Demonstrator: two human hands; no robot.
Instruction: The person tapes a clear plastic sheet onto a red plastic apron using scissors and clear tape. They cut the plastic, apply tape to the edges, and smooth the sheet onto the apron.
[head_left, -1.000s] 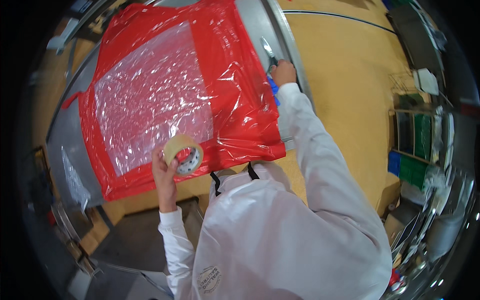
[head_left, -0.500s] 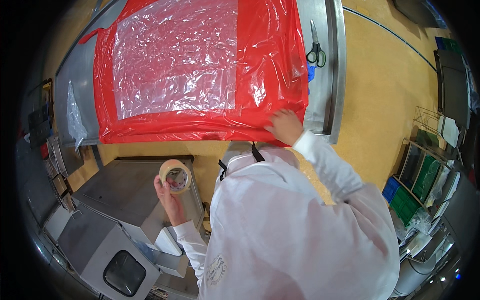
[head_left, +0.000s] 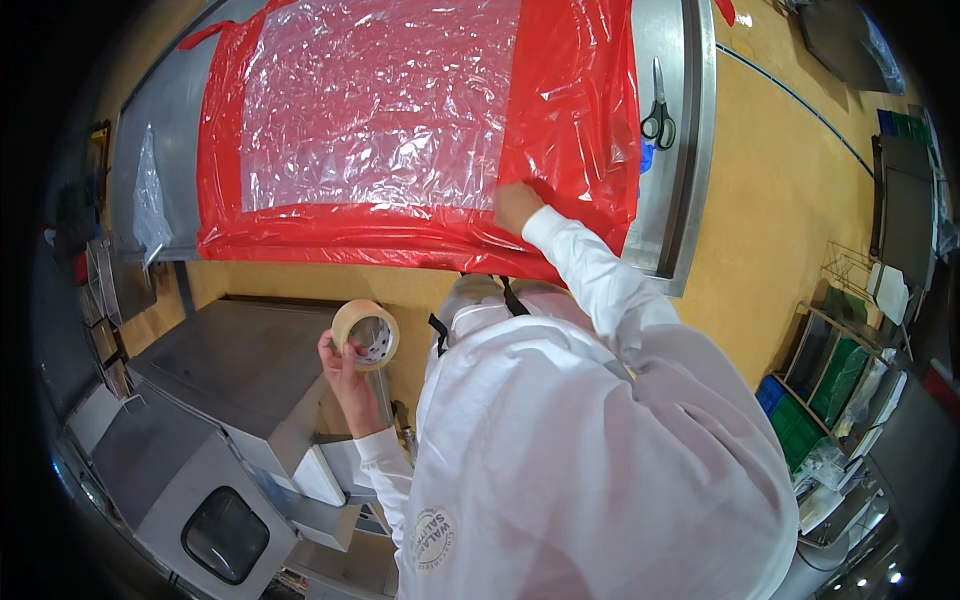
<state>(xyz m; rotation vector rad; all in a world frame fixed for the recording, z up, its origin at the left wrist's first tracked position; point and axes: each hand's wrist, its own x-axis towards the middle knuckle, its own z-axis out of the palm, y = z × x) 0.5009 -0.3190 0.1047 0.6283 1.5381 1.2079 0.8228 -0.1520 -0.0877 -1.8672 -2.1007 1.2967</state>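
Observation:
Raised off the table at the lower left, my left hand is closed round a roll of clear tan packing tape, the fingers hooked through its ring. A red plastic sheet covers a large flat shape on the metal table, with a wrinkled clear plastic sheet over its middle. At the near right corner of the clear sheet, my right hand rests on the plastic with curled fingers. Its fingertips are hidden, so whatever they pinch does not show.
Black-handled scissors lie on the metal table at the right, beside a blue scrap. A crumpled clear plastic piece lies at the table's left. Behind my left hand stands a steel machine; a rack with green crates stands at right.
My right hand has moved left and away from me, from the red sheet's near right corner to the clear sheet's corner, and its fingers have curled. The tape roll has turned and risen slightly.

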